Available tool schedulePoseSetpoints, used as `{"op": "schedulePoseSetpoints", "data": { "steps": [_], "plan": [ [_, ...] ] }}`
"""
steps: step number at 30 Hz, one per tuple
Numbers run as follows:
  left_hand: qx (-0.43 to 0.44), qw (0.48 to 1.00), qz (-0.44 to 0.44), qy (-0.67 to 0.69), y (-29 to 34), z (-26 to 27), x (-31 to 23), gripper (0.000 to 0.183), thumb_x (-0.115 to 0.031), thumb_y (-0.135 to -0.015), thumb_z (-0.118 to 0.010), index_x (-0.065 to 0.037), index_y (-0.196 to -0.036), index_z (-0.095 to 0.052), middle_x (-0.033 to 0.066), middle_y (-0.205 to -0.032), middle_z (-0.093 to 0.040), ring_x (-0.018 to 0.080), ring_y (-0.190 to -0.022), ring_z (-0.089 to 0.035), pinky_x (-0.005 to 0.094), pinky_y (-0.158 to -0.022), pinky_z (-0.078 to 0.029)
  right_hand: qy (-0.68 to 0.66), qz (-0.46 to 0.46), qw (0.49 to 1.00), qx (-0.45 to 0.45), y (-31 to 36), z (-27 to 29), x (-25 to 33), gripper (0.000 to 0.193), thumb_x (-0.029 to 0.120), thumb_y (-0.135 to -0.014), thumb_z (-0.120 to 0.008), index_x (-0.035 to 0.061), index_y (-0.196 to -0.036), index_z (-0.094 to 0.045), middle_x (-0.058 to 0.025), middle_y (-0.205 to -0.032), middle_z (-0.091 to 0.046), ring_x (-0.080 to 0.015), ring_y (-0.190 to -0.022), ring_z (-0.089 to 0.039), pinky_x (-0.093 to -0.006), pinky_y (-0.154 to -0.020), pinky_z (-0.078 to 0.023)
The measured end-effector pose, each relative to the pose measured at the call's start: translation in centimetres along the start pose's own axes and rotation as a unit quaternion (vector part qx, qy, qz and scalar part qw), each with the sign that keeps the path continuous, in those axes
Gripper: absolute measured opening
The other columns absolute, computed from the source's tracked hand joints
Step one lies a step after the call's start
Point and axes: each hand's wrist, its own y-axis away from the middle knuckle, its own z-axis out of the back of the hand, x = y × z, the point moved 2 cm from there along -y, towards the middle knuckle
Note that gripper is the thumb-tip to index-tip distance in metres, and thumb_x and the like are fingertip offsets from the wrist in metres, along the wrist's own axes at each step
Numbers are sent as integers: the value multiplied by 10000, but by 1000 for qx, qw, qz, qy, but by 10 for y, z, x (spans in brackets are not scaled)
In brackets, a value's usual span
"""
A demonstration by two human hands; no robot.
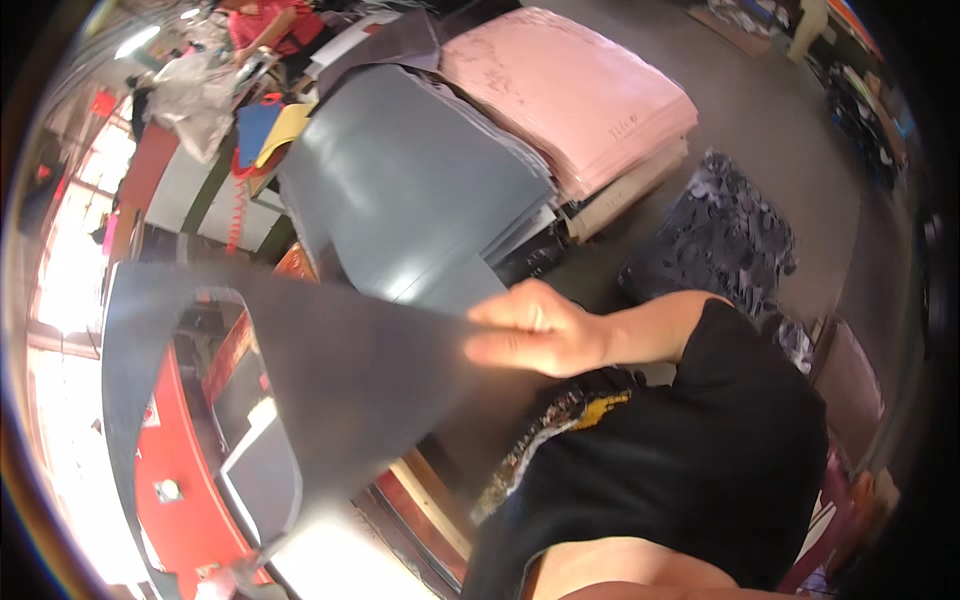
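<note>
A large dark grey sheet (370, 370) with a big rounded opening cut through it spans the left and middle of the view, blurred by motion. My right hand (540, 330) is closed on its right corner, pinching it between thumb and fingers. At the lower left, beside the sheet's lower edge, a blurred pinkish patch (235, 580) may be part of my left hand; its fingers cannot be made out. Through the opening show a red machine part (185, 480) and a grey piece with a pale edge (265, 475).
Beyond the sheet lies a stack of glossy grey sheets (400, 170), with a stack of pink sheets (570, 100) to its right. Dark cut scraps (725, 230) are heaped on the floor at right. A person in red (275, 30) is at the far left. A red coiled hose (238, 215) hangs nearby.
</note>
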Motion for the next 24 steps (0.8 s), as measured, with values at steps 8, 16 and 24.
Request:
{"op": "schedulePoseSetpoints", "data": {
  "steps": [8, 16, 24],
  "plan": [
    [69, 967, -219, -110, -182, -259, -213, 452, -300, -973, -536, -59, -1354, -502, 206, -1325, -556, 294, -1162, -581, 412, -997, -448, -224, -36, 960, -161, -16, 134, -41, 266, 215, -975, -610, 13, -1147, -621, 21, -1050, -632, -45, -990, -536, -252, -903, -430],
    [447, 841, -305, 26, -223, -711, -301, 411, -266, -977, -532, -75, -1341, -524, 199, -1312, -572, 292, -1184, -575, 415, -1045, -423, -470, -93, 815, -327, -52, 192, -155, 355, 212, -972, -607, 55, -1283, -538, -34, -1254, -589, -137, -1132, -545, -318, -974, -439],
    [627, 584, -406, -318, -25, -833, 57, 868, -533, -870, -630, -62, -1503, -270, 184, -1486, -371, 353, -1364, -363, 474, -1119, -294, -307, -266, 678, -612, -67, 282, -324, 419, 181, -938, -632, 95, -1319, -480, -67, -1255, -579, -234, -1110, -579, -421, -870, -496]
  ]
}}
